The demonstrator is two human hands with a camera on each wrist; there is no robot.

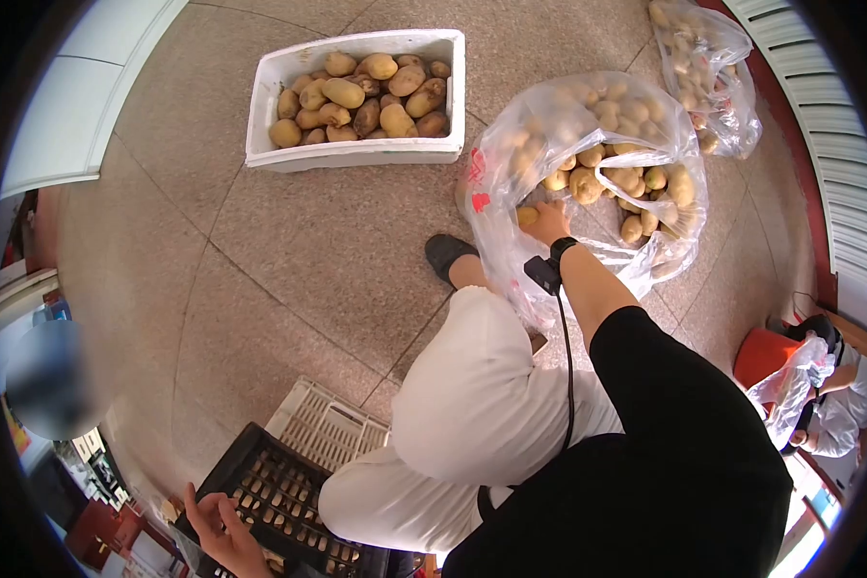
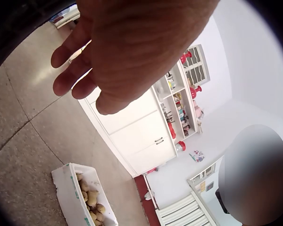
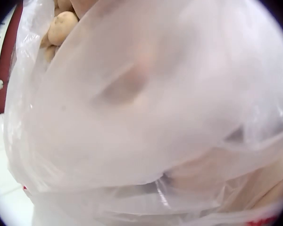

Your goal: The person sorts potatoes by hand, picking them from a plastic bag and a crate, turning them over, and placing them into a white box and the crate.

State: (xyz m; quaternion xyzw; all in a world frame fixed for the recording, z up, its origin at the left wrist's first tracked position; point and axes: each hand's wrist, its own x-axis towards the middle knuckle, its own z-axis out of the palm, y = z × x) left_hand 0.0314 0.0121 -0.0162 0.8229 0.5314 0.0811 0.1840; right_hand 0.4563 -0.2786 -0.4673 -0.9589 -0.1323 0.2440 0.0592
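Note:
My right hand [image 1: 551, 223] reaches inside a large clear plastic bag [image 1: 491, 183] and grips a yellow potato [image 1: 527, 217] at its near left side. More potatoes [image 1: 586, 183] lie deeper in that bag, some behind the plastic. The right wrist view is mostly covered by cloudy plastic, with a few potatoes [image 3: 63, 28] at its upper left; the hand is hidden there. Over a black slatted crate [image 1: 270, 496] at the lower left, my left hand [image 1: 223, 535] hangs with loosely bent fingers and holds nothing. The left wrist view shows this hand [image 2: 137, 52] from the palm side.
A white foam box [image 1: 356, 152] full of potatoes stands on the tiled floor. A second potato bag [image 1: 708, 72] lies by the wall at far right. Beside the black crate is a white slatted crate [image 1: 323, 424]. Another person [image 1: 843, 405] sits near a red bucket [image 1: 763, 354].

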